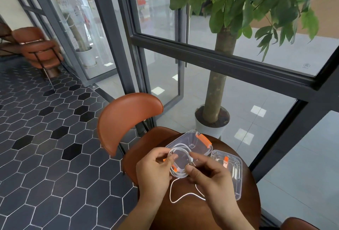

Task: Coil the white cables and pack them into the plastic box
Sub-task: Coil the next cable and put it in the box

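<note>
Lower centre, the left hand and right hand both pinch the white cable coil. Its uncoiled tail could tug the loops loose.

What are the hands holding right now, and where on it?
Both pinch the white cable coil: left hand on its left side, right hand on its right side.

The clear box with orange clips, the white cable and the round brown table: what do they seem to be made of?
The round brown table: perhaps varnished wood, with a soft sheen; no grain is visible. The clear box with orange clips: thin glossy transparent plastic; the table shows through it. The white cable: probably a smooth rubbery plastic jacket, since it bends into soft loops.
</note>
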A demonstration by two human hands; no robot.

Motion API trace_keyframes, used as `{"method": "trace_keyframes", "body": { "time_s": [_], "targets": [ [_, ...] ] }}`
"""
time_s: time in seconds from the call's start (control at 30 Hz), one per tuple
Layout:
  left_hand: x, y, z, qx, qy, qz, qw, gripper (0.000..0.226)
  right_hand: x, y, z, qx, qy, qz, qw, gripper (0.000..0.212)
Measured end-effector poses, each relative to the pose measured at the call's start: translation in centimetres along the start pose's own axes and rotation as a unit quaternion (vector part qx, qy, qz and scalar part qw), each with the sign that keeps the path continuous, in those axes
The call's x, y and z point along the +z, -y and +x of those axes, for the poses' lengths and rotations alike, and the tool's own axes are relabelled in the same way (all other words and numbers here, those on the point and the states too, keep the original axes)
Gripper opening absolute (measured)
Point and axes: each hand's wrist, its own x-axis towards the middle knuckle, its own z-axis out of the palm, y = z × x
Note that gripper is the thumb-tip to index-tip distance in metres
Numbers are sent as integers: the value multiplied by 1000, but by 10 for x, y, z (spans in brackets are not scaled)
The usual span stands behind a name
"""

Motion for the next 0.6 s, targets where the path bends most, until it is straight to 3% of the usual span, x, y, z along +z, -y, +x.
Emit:
{"method": "trace_keyframes", "body": {
  "time_s": [0.27,0.4,0.53,0.6],
  "targets": [
    [0,8,2,146,-3,145,979,17,-3,-9,-1,-3,-2,-17,1000,25],
    [5,13,1,29,62,51,996,18,-7,-14,4,21,-35,10,999,15],
    [9,9,0,47,49,42,997,16,-7,-21,5,31,-56,25,998,16],
    [7,2,1,-14,72,-9,997,15,-7,-24,3,36,-72,35,996,13]
  ]
}}
